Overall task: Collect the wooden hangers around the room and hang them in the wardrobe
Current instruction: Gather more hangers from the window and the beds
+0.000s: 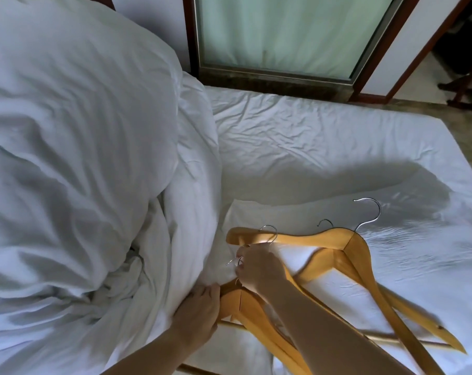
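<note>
Wooden hangers (pixel 360 250) on bed (pixel 310 136): right hand (pixel 256 269) grip pinches hooks (pixel 233 262), left hand (pixel 199 312) grip holds one

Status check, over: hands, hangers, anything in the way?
Right hand pinching hanger hooks. Left hand on nearest hanger, grip unclear. Wooden hangers piled on bed sheet; wardrobe not in view. Bunched duvet crowds left side.

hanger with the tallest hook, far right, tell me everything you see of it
The hanger is honey-coloured wood with a silver wire hook at its peak. It lies flat on the white sheet, across other wooden hangers, hook pointing away. One arm reaches towards the right hand; contact is unclear.
</note>
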The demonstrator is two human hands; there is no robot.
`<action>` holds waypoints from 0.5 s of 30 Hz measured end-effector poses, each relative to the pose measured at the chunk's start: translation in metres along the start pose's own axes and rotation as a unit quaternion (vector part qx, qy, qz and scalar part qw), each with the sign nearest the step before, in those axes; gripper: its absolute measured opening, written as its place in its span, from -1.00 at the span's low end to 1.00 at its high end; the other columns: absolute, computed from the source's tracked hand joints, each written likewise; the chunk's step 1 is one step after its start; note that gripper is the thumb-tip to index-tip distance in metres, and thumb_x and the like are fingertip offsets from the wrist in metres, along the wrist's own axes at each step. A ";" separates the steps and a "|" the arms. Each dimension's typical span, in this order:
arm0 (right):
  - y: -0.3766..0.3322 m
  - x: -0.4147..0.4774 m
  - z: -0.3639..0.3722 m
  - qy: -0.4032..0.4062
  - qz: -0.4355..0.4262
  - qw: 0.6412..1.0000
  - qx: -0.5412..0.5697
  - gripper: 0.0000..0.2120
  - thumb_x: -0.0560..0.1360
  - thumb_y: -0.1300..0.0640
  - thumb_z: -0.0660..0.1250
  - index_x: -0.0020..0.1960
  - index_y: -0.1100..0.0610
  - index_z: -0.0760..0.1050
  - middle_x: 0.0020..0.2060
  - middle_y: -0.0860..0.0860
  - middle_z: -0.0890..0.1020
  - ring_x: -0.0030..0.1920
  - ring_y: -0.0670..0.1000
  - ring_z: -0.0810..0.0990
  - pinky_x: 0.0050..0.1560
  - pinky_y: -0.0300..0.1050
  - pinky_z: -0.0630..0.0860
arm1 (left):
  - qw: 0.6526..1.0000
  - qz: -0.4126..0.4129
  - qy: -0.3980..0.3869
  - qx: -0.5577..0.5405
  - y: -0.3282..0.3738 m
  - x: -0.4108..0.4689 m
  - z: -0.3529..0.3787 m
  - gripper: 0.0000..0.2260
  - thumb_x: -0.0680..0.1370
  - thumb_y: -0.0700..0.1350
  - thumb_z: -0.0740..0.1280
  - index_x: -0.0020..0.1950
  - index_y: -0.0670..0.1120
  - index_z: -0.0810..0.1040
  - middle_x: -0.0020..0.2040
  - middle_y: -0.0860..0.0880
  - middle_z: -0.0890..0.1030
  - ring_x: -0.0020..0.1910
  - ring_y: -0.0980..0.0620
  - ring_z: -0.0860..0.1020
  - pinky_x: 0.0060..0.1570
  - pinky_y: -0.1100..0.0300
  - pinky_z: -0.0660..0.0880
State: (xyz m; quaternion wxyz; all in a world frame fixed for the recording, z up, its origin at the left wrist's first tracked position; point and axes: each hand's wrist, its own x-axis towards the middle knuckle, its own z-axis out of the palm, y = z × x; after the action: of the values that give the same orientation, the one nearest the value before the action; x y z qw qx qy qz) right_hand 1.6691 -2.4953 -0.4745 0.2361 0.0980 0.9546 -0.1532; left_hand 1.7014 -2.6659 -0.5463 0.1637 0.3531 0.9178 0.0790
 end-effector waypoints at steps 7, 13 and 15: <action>0.010 -0.009 -0.002 0.000 -0.023 1.000 -0.012 -0.83 0.58 0.17 0.21 0.17 0.12 0.39 0.07 0.05 0.53 0.08 0.12 0.58 0.03 -0.04 0.50 | 0.988 -0.044 -0.060 -0.138 0.017 -0.011 -0.010 -0.41 0.55 -0.04 0.24 0.49 -0.05 0.01 0.29 0.03 0.49 0.17 0.08 0.55 0.17 0.29 0.43; 0.025 -0.011 -0.038 0.097 -0.009 0.994 -0.043 -0.83 0.58 0.13 0.19 0.16 0.09 0.41 -0.06 0.07 0.62 -0.05 0.12 0.63 -0.11 -0.10 0.52 | 0.969 -0.040 -0.012 -0.242 0.041 0.017 -0.034 -0.50 0.46 -0.02 0.32 0.39 0.00 0.32 0.09 0.06 0.58 0.01 0.17 0.56 -0.03 0.44 0.41; 0.027 -0.003 -0.049 0.126 -0.009 0.991 -0.039 -0.81 0.58 0.15 0.22 0.19 0.11 0.34 -0.12 0.06 0.63 -0.13 0.10 0.64 -0.13 -0.09 0.59 | 0.967 -0.029 0.005 -0.252 0.046 0.030 -0.038 -0.52 0.43 0.05 0.31 0.35 0.01 0.40 -0.06 0.06 0.61 -0.14 0.17 0.57 -0.18 0.42 0.43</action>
State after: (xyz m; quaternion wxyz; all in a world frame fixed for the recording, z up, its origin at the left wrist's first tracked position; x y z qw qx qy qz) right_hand 1.6583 -2.4536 -0.4386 0.1162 0.0986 0.9828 -0.1042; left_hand 1.6955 -2.6131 -0.5064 0.2447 0.2730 0.8789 0.3053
